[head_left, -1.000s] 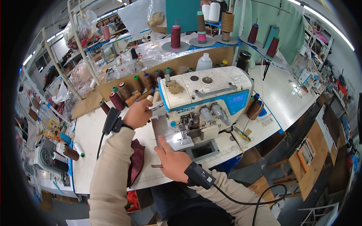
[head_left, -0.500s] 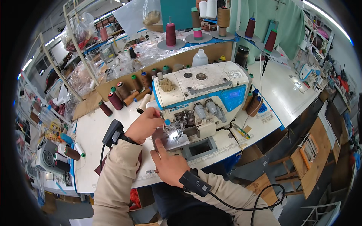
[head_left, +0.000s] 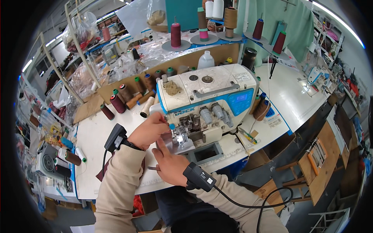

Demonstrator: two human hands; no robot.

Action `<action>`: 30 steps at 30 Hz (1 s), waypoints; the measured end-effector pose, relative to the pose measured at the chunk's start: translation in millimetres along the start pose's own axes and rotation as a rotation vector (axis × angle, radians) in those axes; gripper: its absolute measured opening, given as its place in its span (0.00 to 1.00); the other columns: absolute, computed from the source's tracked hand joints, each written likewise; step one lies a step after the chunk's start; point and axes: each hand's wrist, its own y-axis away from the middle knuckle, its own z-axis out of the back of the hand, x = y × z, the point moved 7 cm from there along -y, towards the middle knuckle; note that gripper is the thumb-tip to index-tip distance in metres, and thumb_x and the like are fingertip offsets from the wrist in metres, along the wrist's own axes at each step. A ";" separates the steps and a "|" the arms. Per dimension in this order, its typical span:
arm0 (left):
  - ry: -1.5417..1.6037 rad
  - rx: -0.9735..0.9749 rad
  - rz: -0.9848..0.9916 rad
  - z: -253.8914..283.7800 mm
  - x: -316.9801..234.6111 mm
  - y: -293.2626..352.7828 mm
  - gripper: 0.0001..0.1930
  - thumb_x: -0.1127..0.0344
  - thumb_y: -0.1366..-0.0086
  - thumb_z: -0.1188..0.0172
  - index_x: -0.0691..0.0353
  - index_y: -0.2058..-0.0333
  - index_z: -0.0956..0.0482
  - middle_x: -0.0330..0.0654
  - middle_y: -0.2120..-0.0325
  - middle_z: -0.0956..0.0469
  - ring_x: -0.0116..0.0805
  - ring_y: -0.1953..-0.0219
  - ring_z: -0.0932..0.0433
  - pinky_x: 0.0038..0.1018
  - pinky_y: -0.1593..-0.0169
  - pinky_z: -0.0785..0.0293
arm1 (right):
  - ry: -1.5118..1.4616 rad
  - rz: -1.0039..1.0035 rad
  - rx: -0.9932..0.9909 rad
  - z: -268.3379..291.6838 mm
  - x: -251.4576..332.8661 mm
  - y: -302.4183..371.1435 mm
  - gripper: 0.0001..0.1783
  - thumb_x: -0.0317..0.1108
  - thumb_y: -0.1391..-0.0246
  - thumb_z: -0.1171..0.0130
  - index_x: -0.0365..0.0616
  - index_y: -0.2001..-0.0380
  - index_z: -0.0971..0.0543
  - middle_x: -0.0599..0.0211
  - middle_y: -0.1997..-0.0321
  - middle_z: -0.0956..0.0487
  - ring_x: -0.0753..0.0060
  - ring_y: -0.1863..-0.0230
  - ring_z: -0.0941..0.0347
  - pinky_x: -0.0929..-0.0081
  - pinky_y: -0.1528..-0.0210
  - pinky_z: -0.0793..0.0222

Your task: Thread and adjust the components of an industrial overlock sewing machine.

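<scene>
Sewing machine (head_left: pixel 208 93), left hand (head_left: pixel 145 133) curled near needle area (head_left: pixel 181 137), hold unclear, right hand (head_left: pixel 171 166) half-closed around slim metal tool (head_left: pixel 153 168)

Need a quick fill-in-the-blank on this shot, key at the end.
1. The knob by the left hand is coloured ____.
2. The slim tool juts out on the ____ side of the right hand.
3. The bottle stands ____ the sewing machine.
4. The wrist boxes are coloured ____.

Missing: blue; left; behind; black.

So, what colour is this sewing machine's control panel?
The control panel is blue; see the head view.
</scene>
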 end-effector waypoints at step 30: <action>0.510 -0.166 -0.208 61.5 -27.7 -139.8 0.13 0.59 0.35 0.40 0.61 0.59 0.21 0.36 0.71 0.20 0.27 0.69 0.21 0.25 0.62 0.24 | -1.489 -0.460 0.042 -4.7 -37.8 3.4 0.43 0.45 0.31 0.58 0.63 0.29 0.76 0.61 0.25 0.47 0.70 0.68 0.20 0.74 0.67 0.23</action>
